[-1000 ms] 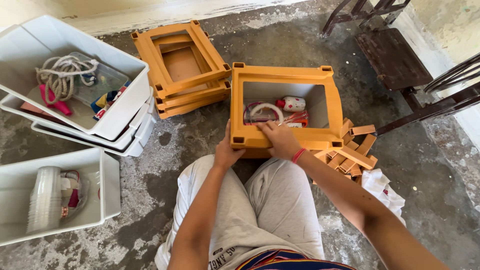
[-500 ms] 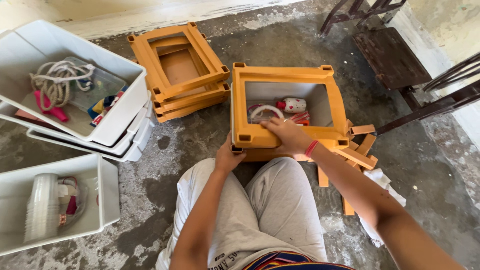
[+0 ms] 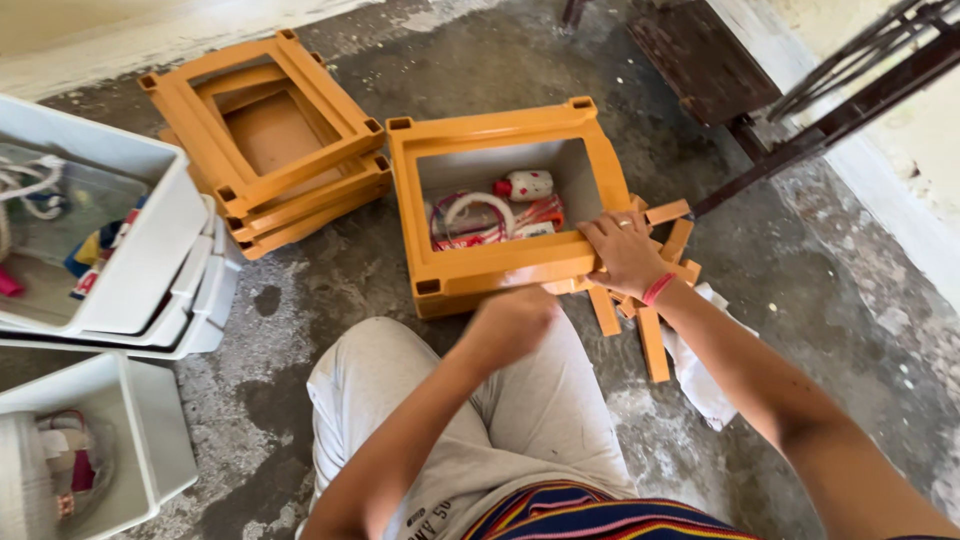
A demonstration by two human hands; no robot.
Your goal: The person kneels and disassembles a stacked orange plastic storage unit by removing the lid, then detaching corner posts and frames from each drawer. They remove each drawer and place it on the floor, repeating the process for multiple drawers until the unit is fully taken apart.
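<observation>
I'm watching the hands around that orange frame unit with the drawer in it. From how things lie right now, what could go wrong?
1. The right hand rests on the orange frame right above the loose orange slats; a push could scatter them or pinch fingers.
2. The left hand is blurred and its grip cannot be told, so the frame may be steadied from one side only and could shift.
3. The white cloth lies under the slats and might snag one.

Smooth glossy orange plastic frame [image 3: 500, 270] stands on rough, patchy concrete floor [image 3: 300, 300].
</observation>
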